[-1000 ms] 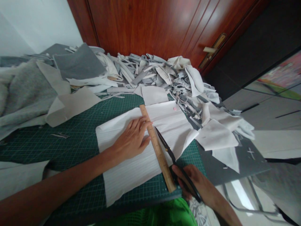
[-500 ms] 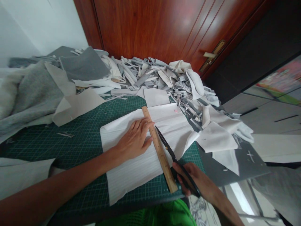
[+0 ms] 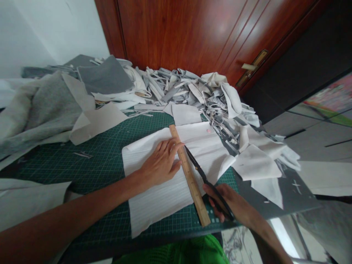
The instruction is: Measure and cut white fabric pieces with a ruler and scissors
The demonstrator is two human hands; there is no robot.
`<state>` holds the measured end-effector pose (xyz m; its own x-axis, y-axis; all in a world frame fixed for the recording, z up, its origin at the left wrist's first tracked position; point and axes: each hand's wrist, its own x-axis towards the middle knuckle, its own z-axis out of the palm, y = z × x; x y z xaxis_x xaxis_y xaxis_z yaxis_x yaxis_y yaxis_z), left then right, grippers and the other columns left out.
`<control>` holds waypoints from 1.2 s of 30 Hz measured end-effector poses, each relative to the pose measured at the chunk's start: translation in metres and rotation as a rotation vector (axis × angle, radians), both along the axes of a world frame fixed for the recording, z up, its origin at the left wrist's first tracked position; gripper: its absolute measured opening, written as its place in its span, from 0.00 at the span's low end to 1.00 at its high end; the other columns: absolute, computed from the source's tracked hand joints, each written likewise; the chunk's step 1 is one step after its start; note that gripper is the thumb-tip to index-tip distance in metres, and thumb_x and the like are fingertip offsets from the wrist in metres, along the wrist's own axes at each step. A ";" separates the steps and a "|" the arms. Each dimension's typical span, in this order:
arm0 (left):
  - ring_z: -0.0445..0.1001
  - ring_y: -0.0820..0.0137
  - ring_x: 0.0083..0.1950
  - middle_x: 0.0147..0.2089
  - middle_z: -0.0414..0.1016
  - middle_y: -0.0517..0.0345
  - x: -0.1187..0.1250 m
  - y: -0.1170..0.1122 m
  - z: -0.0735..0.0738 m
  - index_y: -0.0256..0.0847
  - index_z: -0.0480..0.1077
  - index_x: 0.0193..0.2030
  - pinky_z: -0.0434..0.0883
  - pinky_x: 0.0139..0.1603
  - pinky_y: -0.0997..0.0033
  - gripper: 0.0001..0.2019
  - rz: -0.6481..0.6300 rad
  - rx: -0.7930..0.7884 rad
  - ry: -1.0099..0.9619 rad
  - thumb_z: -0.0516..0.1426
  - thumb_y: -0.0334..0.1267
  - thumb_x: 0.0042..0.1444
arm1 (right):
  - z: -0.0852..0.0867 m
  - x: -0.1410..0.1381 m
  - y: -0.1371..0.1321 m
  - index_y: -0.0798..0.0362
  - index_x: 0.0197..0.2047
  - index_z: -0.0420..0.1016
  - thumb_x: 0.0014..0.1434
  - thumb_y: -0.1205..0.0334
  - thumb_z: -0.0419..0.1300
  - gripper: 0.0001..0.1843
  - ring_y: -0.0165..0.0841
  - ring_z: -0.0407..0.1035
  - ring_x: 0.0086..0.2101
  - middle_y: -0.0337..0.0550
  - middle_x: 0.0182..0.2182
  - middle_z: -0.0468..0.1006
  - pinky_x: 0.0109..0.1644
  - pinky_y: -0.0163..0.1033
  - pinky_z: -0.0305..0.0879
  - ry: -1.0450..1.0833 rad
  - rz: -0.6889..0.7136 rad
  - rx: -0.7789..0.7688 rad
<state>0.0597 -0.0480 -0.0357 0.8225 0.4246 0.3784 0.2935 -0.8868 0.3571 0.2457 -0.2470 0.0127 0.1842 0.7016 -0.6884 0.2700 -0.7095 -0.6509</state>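
A white ribbed fabric piece (image 3: 154, 198) lies on the green cutting mat (image 3: 104, 157). A wooden ruler (image 3: 189, 176) lies across it, running from the far middle toward the near edge. My left hand (image 3: 161, 163) lies flat on the fabric with its fingers stretched out, the fingertips pressing the ruler's left edge. My right hand (image 3: 228, 205) is closed on the handles of black scissors (image 3: 202, 175). The blades lie along the ruler's right side, pointing away from me, over the fabric.
A heap of grey and white fabric strips and offcuts (image 3: 198, 91) covers the far and right side of the table. Grey cloth (image 3: 41, 106) is piled at the left. A red-brown wooden door (image 3: 192, 33) with a handle (image 3: 250, 66) stands behind. Green cloth (image 3: 181, 253) shows at the near edge.
The view has shifted slightly, so everything sits a little further right. Both hands keep their hold; the scissors stay along the ruler, with the right hand a touch further forward.
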 end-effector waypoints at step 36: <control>0.63 0.47 0.71 0.69 0.64 0.35 0.000 0.004 -0.002 0.36 0.63 0.60 0.63 0.71 0.40 0.17 0.019 0.044 0.013 0.54 0.38 0.67 | -0.014 0.008 0.002 0.52 0.22 0.67 0.56 0.19 0.55 0.40 0.24 0.63 0.14 0.36 0.12 0.68 0.19 0.30 0.54 0.125 -0.053 0.033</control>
<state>0.0599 -0.0445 -0.0373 0.8195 0.4233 0.3863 0.3147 -0.8958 0.3139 0.2540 -0.2448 -0.0017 0.1360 0.7161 -0.6846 0.1484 -0.6979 -0.7006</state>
